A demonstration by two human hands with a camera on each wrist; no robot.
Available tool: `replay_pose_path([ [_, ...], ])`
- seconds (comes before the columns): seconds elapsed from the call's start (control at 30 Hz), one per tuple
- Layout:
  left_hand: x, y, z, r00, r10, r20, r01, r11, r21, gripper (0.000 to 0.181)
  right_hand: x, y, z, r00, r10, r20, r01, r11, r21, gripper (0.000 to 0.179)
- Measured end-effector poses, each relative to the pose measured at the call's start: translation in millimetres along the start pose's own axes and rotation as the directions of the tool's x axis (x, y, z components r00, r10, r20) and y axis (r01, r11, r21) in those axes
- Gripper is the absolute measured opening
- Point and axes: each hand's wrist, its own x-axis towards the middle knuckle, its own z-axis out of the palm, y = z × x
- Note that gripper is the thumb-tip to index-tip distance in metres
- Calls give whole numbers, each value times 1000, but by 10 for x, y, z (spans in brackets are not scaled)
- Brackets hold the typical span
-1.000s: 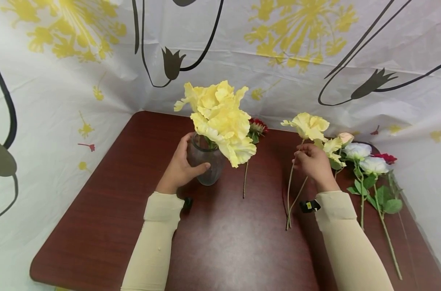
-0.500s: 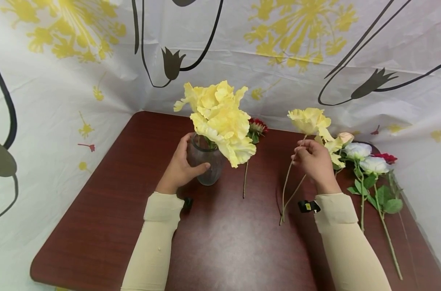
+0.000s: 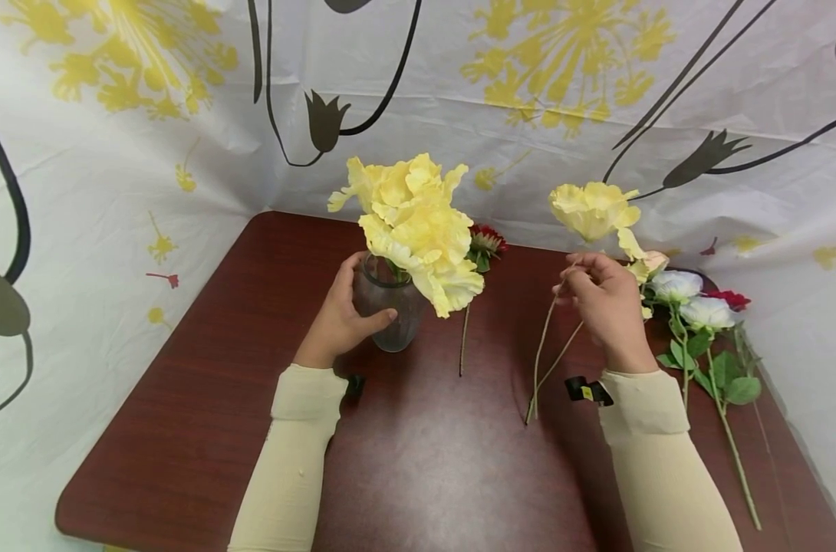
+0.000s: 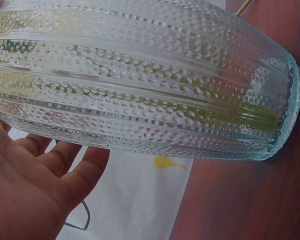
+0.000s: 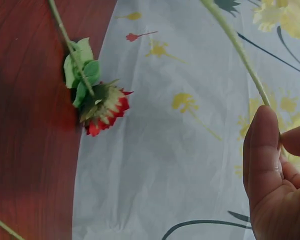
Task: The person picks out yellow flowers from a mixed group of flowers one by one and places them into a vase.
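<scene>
My left hand (image 3: 345,314) holds a clear glass vase (image 3: 396,326), thumb in front and fingers behind. Raised bumps cover the vase's glass in the left wrist view. Large yellow flowers (image 3: 418,230) stand in it, spilling over the rim to the right. Farther right, my right hand (image 3: 607,303) pinches the stem of a yellow flower (image 3: 593,211) between thumb and fingers, bloom above the hand. A second stem (image 3: 561,354) crosses the held one low down and passes behind the hand. Its yellow bloom (image 3: 632,247) is partly hidden there. The right wrist view shows the pinched stem (image 5: 242,55) closely.
A red flower (image 3: 485,241) with a thin stem lies behind and right of the vase. White roses (image 3: 709,313), a peach bud (image 3: 656,262) and another red flower (image 3: 729,299) lie at the table's right side. A patterned white sheet (image 3: 404,84) hangs behind the brown table (image 3: 204,399).
My right hand has lifted the yellow flower slightly, and its bloom has turned more upright. The stems' lower ends have shifted left and up. My left hand and the vase stay put.
</scene>
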Motion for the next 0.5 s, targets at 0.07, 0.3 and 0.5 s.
replay_pose_path([
  [0.07, 1, -6, -1, 1000, 0, 0, 0, 1000, -6, 88, -17, -22, 14, 1000, -8, 7, 8, 1000, -11, 19],
  [0.3, 6, -28, -1, 1000, 0, -3, 0, 1000, -19, 87, -56, -70, 43, 998, -63, 15, 63, 998, -1, 24],
  [0.5, 14, -30, 0, 1000, 9, -2, -9, 1000, -22, 87, -70, -73, 50, 995, -101, 22, 100, 994, 45, 22],
])
